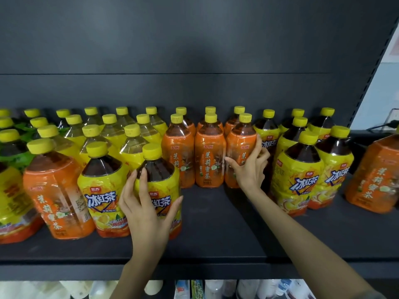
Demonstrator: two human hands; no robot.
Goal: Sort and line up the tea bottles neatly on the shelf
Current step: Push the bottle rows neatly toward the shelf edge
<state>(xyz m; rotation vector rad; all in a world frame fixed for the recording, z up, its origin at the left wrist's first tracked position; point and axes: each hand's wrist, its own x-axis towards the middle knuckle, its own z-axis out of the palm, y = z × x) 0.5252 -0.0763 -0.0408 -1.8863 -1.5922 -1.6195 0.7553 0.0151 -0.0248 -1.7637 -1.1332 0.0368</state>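
head view: shelf point(216, 234) of yellow-capped tea bottles, mixed at left of frame.
left hand point(149, 203): curled round an upright iced tea bottle point(160, 169), lower centre.
right hand point(248, 167): fingers wrapped on an upright orange bottle point(239, 147), mid-frame.
key relation: iced tea group point(302, 169) stands at right, past the orange rows point(208, 160); right hand is nearer it.
labels: yellow reads 冰红茶; orange reads 茉莉蜜茶.
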